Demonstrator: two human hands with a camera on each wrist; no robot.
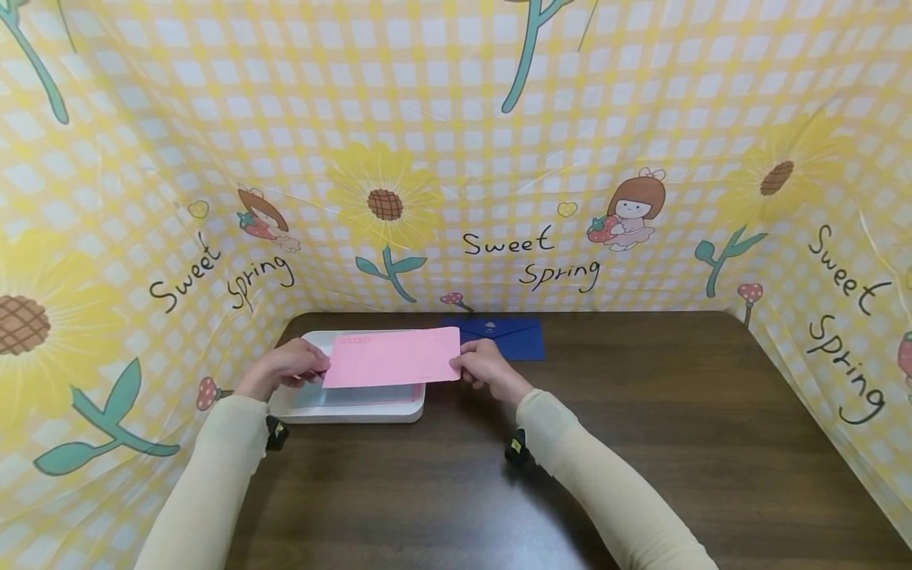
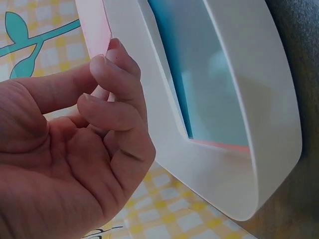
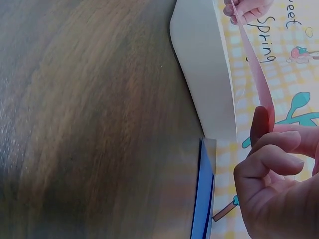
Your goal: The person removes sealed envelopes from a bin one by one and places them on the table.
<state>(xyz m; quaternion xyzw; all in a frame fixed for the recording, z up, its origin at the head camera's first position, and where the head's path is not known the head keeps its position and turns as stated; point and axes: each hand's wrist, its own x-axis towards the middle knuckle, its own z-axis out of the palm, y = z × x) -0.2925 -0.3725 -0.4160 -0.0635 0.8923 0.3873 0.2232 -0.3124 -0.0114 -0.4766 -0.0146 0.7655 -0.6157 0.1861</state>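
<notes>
A pink envelope is held level above a white tray on the left of the table. My left hand pinches its left end, and in the left wrist view the fingertips press on the pink corner. At the other end my right hand pinches the envelope's right edge between thumb and fingers. Inside the tray lies a light blue-green sheet or envelope with a pink edge showing beneath it. The held envelope hides part of the tray's contents.
A dark blue envelope lies at the table's back edge, right of the tray. The dark wooden table extends to the right and front. A yellow checked cloth with flowers hangs along the back and sides.
</notes>
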